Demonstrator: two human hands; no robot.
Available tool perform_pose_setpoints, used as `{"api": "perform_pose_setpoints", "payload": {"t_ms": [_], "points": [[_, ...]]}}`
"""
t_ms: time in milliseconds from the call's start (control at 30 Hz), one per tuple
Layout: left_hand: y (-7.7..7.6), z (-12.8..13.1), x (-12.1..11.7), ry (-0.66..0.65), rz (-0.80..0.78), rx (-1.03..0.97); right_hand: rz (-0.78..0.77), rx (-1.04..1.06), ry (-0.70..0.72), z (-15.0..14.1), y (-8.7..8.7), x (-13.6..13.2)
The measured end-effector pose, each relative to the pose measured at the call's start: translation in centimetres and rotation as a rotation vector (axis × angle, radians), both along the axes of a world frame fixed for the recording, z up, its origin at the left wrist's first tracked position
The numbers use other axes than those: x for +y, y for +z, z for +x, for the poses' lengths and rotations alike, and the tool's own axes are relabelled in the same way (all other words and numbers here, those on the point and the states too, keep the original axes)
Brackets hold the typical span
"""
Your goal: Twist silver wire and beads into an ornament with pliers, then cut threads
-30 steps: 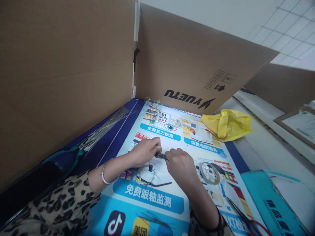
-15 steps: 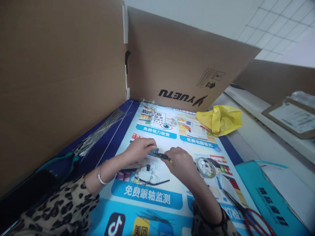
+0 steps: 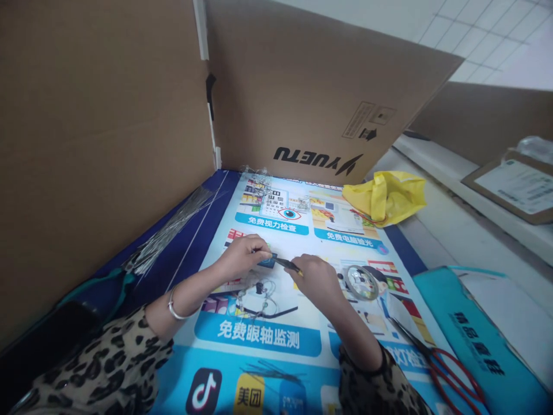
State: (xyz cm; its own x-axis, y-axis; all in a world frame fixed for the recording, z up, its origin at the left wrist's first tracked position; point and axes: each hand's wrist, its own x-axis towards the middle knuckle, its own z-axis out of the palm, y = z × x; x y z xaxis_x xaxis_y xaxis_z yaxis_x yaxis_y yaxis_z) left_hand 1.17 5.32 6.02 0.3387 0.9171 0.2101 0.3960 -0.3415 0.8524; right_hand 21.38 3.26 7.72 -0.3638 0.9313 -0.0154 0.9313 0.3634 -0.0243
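Observation:
My right hand [image 3: 317,280] is closed around slim dark pliers [image 3: 287,264] with a bit of yellow at the handle. Their jaws point left and reach the fingertips of my left hand [image 3: 242,257]. The thumb and fingers of that left hand are pinched together; what they hold is too small to make out. Below both hands, thin clear loops of wire [image 3: 270,302] lie on the printed poster [image 3: 305,305]. Short dark wire pieces [image 3: 270,370] are scattered nearer to me.
Cardboard panels [image 3: 302,86] stand at the left and back. A wire bundle [image 3: 166,236] lies left, beside a teal-handled tool [image 3: 97,291]. At right are a tape roll [image 3: 361,282], red-handled scissors [image 3: 444,369], a yellow bag [image 3: 391,199] and a teal packet [image 3: 470,328].
The pliers have turned and show more of their length between my hands, which are slightly farther apart. The view has shifted, so the surroundings sit farther left.

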Motion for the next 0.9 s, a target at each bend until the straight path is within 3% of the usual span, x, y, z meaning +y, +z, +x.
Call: {"api": "perform_pose_setpoints", "payload": {"t_ms": [167, 367, 533, 900], "points": [[-0.3, 0.2, -0.1, 0.010, -0.084, -0.022, 0.002, 0.020, 0.009, 0.2, -0.9, 0.0], [-0.7, 0.9, -0.4, 0.127, -0.253, -0.194, -0.026, 0.069, -0.014, 0.1, -1.5, 0.0], [-0.7, 1.0, -0.5, 0.070, -0.428, -0.337, -0.077, 0.158, -0.042, 0.5, -1.9, 0.2], [-2.1, 0.7, 0.1, 0.032, -0.391, -0.248, -0.117, 0.249, -0.047, 1.0, -2.3, 0.2]]}}
